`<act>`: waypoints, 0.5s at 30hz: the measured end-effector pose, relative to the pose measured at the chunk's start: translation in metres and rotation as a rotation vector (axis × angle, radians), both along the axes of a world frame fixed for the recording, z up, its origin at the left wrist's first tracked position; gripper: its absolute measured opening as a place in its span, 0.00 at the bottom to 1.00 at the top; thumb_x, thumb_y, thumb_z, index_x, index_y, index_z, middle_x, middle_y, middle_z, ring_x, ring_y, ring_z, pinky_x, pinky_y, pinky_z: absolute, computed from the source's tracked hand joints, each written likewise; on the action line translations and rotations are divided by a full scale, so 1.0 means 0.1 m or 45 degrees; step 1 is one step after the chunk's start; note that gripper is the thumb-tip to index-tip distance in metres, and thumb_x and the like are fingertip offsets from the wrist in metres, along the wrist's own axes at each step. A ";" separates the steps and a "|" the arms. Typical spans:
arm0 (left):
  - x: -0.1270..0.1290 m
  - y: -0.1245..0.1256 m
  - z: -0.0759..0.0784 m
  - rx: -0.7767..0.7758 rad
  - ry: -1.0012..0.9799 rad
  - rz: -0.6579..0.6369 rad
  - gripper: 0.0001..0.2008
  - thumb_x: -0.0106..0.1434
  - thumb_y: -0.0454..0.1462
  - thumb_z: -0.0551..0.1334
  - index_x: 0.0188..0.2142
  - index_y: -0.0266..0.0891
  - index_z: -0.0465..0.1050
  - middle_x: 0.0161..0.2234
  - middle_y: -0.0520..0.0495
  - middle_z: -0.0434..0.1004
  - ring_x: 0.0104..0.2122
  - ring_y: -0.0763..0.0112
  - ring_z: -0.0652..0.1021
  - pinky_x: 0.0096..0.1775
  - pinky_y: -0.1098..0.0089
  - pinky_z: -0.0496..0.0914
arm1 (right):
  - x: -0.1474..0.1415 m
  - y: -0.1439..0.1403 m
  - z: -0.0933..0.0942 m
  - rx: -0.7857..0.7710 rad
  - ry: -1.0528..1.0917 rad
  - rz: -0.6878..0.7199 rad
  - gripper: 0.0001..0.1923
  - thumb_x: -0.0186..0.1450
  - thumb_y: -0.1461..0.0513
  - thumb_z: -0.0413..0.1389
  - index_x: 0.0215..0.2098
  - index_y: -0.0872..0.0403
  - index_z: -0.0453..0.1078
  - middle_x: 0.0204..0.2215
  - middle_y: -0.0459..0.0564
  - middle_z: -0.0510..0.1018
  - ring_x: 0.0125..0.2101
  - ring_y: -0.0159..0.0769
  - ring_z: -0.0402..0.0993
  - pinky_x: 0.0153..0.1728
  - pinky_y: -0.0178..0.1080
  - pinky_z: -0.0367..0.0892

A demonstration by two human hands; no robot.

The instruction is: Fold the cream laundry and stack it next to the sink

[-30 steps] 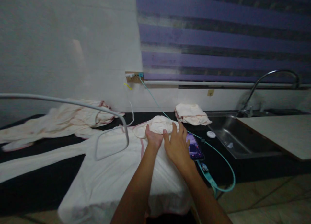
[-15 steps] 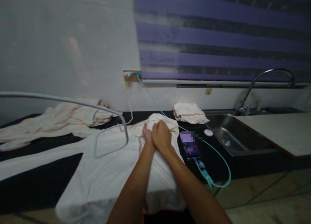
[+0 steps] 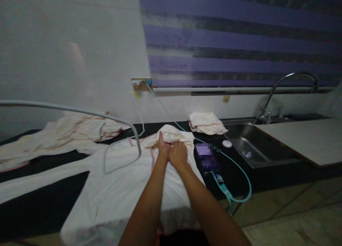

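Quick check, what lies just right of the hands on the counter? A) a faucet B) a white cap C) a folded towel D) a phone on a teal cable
D: the phone with its teal cable lies beside the right hand, which grips the garment with the left hand.

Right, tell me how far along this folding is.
Done: one folded garment lies beside the sink. In hand: left hand and right hand bunch the spread white garment at its top. Left: the crumpled garment further along the counter.
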State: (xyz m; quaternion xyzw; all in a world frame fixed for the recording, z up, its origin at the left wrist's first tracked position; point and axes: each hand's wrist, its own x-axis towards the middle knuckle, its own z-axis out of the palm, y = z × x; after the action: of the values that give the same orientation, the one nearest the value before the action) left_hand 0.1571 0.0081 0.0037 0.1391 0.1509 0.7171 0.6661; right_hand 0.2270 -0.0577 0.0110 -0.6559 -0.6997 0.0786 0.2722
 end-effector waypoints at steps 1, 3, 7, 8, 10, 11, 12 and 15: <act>0.00 -0.03 0.02 0.003 0.011 0.030 0.29 0.73 0.50 0.56 0.61 0.29 0.72 0.46 0.35 0.84 0.46 0.55 0.84 0.54 0.59 0.76 | 0.00 0.00 -0.02 -0.004 -0.033 0.007 0.22 0.75 0.63 0.46 0.62 0.60 0.71 0.63 0.65 0.72 0.64 0.50 0.66 0.64 0.49 0.58; 0.01 -0.08 0.08 0.020 0.024 0.088 0.27 0.74 0.49 0.56 0.62 0.31 0.72 0.47 0.37 0.84 0.46 0.58 0.84 0.54 0.61 0.76 | 0.00 0.02 -0.06 -0.028 -0.127 0.020 0.24 0.75 0.63 0.46 0.67 0.59 0.66 0.67 0.65 0.67 0.67 0.52 0.60 0.66 0.53 0.54; 0.04 -0.18 0.21 0.129 0.037 0.169 0.26 0.74 0.48 0.56 0.63 0.35 0.72 0.51 0.38 0.83 0.50 0.58 0.83 0.58 0.60 0.74 | -0.02 0.08 -0.05 -0.054 -0.220 0.034 0.25 0.75 0.60 0.48 0.66 0.61 0.67 0.66 0.69 0.68 0.67 0.57 0.59 0.65 0.58 0.53; 0.04 -0.19 0.23 0.155 0.037 0.180 0.25 0.74 0.48 0.55 0.62 0.35 0.72 0.52 0.37 0.82 0.52 0.58 0.82 0.59 0.59 0.73 | -0.01 0.10 -0.04 -0.043 -0.217 0.039 0.24 0.75 0.60 0.47 0.65 0.61 0.68 0.65 0.69 0.69 0.67 0.56 0.60 0.65 0.57 0.54; 0.03 -0.22 0.26 0.177 0.035 0.199 0.25 0.74 0.47 0.54 0.62 0.35 0.73 0.54 0.37 0.81 0.53 0.58 0.81 0.60 0.58 0.72 | 0.01 0.15 -0.02 -0.033 -0.209 0.050 0.22 0.76 0.60 0.46 0.62 0.60 0.71 0.63 0.69 0.71 0.65 0.55 0.63 0.64 0.56 0.56; 0.02 -0.24 0.27 0.168 0.032 0.215 0.25 0.74 0.47 0.53 0.61 0.35 0.73 0.54 0.37 0.81 0.54 0.58 0.81 0.60 0.58 0.71 | 0.03 0.17 -0.03 -0.038 -0.201 0.050 0.22 0.76 0.60 0.45 0.60 0.60 0.72 0.62 0.68 0.73 0.64 0.54 0.65 0.63 0.55 0.57; 0.00 -0.25 0.28 0.156 0.026 0.240 0.24 0.74 0.46 0.53 0.60 0.35 0.74 0.54 0.37 0.81 0.55 0.58 0.80 0.61 0.59 0.71 | 0.06 0.20 -0.03 -0.053 -0.193 0.044 0.22 0.77 0.59 0.44 0.59 0.61 0.72 0.61 0.68 0.74 0.63 0.54 0.67 0.62 0.55 0.59; -0.07 -0.28 0.30 0.150 -0.011 0.287 0.23 0.73 0.43 0.51 0.60 0.36 0.73 0.56 0.37 0.80 0.58 0.57 0.78 0.61 0.56 0.71 | 0.12 0.26 -0.08 -0.109 -0.176 0.007 0.23 0.77 0.57 0.44 0.60 0.61 0.72 0.58 0.68 0.77 0.59 0.52 0.73 0.60 0.53 0.63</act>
State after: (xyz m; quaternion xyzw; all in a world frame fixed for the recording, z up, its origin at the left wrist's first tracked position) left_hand 0.1503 -0.0199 0.0338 0.1569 0.1203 0.7958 0.5724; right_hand 0.2386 -0.0313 0.0035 -0.6689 -0.7146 0.0638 0.1946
